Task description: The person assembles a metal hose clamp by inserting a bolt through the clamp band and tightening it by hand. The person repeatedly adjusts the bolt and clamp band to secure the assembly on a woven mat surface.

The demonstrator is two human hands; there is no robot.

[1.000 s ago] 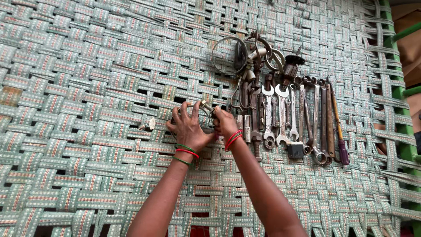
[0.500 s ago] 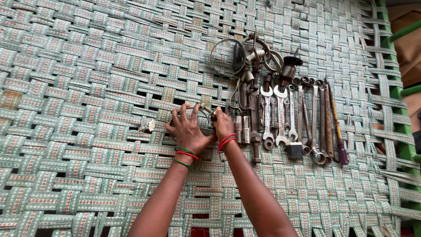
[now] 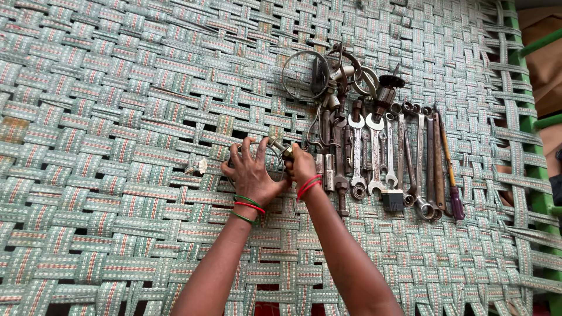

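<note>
While both hands, left hand and right hand, pinch the metal ring in closed fingers, it could slip through the woven cot gaps beneath.

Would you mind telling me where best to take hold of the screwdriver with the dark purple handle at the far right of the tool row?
Probably by the dark purple handle, coming from the right. The long screwdriver lies flat on the woven strap bed as the row's last tool, so that side is open; its thin shaft runs close beside the neighbouring brown-handled tool.
</note>
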